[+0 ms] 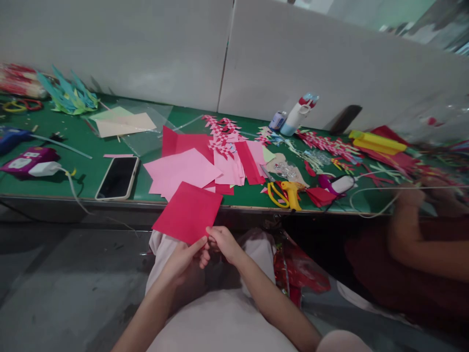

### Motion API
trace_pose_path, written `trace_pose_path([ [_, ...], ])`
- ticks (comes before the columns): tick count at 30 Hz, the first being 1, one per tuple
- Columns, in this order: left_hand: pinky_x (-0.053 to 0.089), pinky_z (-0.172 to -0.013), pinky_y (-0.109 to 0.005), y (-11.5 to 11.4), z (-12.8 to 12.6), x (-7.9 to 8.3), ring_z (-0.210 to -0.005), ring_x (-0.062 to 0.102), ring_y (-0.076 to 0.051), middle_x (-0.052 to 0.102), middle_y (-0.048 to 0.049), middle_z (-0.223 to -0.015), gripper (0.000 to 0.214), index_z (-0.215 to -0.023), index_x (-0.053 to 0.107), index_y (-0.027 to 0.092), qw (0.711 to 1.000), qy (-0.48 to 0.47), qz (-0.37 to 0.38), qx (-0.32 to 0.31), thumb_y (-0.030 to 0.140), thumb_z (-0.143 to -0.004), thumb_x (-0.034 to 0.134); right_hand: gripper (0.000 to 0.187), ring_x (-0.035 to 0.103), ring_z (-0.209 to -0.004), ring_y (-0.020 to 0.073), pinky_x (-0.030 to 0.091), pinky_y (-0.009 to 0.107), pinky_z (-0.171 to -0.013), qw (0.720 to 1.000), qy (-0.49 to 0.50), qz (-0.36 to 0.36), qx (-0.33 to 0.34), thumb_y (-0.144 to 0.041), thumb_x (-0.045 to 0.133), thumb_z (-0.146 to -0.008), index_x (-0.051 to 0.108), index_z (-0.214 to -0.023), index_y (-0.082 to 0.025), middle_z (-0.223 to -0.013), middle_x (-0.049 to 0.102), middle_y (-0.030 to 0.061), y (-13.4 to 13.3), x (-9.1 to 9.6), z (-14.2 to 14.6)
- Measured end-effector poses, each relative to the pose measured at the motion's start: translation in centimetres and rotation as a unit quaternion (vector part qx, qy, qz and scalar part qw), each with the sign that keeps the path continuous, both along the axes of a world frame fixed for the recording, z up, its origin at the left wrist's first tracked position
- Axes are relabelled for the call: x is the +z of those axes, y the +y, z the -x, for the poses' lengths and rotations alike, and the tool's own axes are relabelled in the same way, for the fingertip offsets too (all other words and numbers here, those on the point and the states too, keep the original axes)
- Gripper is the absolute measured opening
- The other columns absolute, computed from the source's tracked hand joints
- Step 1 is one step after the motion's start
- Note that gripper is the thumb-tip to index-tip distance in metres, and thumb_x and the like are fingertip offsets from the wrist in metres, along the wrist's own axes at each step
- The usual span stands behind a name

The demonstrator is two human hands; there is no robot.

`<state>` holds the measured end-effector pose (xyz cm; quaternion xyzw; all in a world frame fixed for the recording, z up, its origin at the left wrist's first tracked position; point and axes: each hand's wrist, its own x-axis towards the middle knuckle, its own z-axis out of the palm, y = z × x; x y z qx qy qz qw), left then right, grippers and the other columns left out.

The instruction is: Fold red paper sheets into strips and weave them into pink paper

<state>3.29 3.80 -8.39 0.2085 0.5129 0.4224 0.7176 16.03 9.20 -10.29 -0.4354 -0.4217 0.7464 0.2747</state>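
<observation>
I hold a red square sheet of paper (187, 211) above my lap, in front of the table edge. My left hand (186, 260) pinches its near corner from below, thumb on top. My right hand (223, 243) pinches the same near edge just to the right. Both hands are closed on the sheet. Beyond it, on the green table (84, 161), lie pink paper sheets (183, 171) and more red sheets (185, 143).
A phone (117, 178) lies face up left of the papers. Yellow scissors (275, 194) and a yellow glue gun (293, 193) sit at the front edge. A white bottle (297, 117), woven paper strips (220, 133), teal paper shapes (69, 95). Another person's arm (414, 234) works at right.
</observation>
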Motion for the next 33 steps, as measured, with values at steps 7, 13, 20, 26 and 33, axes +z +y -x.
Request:
trace_pose_path([
  [7,0.034,-0.039,-0.019,-1.1,0.5,-0.2,-0.038,0.047,-0.007,0.058,-0.0003,-0.047,0.041,-0.065,0.061,0.013,0.999,-0.023,-0.001,-0.029,0.051,-0.064,0.077,0.045,0.012,-0.038,0.0021,0.008,0.020,-0.040,0.997,-0.018,-0.029,-0.075,-0.052,0.057,-0.071,0.030,-0.053,-0.022,-0.042,0.023,-0.0110,2.1,1.1,-1.3],
  [13,0.035,-0.039,-0.019,-2.2,0.5,-0.3,-0.038,0.049,-0.008,0.059,-0.0017,-0.047,0.043,-0.063,0.061,0.012,0.999,-0.036,0.010,-0.038,0.052,-0.064,0.077,0.043,0.012,-0.036,0.0019,0.006,0.020,-0.040,0.991,-0.032,-0.055,-0.114,-0.049,0.056,-0.070,0.029,-0.050,-0.022,-0.039,0.021,-0.0110,3.7,1.2,-2.6],
  [20,0.036,-0.040,-0.019,-2.6,0.6,0.1,-0.039,0.049,-0.008,0.059,-0.0018,-0.046,0.043,-0.064,0.061,0.012,0.999,-0.029,0.006,-0.042,0.052,-0.064,0.077,0.044,0.014,-0.036,0.0022,0.007,0.020,-0.040,0.989,-0.039,-0.072,-0.126,-0.049,0.057,-0.071,0.031,-0.049,-0.021,-0.041,0.023,-0.0101,4.2,1.3,-2.9],
  [26,0.038,-0.041,-0.019,-2.9,0.7,-0.5,-0.041,0.051,-0.009,0.060,-0.0023,-0.048,0.041,-0.066,0.062,0.013,0.998,-0.030,0.001,-0.048,0.052,-0.067,0.076,0.043,0.015,-0.037,0.0027,0.008,0.020,-0.039,0.986,-0.047,-0.084,-0.139,-0.049,0.057,-0.072,0.033,-0.050,-0.021,-0.042,0.025,-0.0097,4.4,1.3,-3.2],
  [33,0.040,-0.041,-0.019,-2.8,0.4,-0.3,-0.040,0.052,-0.009,0.060,-0.0025,-0.047,0.043,-0.065,0.062,0.013,0.998,-0.017,0.011,-0.059,0.053,-0.064,0.077,0.042,0.019,-0.036,0.0034,0.011,0.021,-0.040,0.978,-0.058,-0.115,-0.167,-0.045,0.053,-0.072,0.035,-0.044,-0.020,-0.039,0.025,-0.0079,4.8,0.8,-3.8],
])
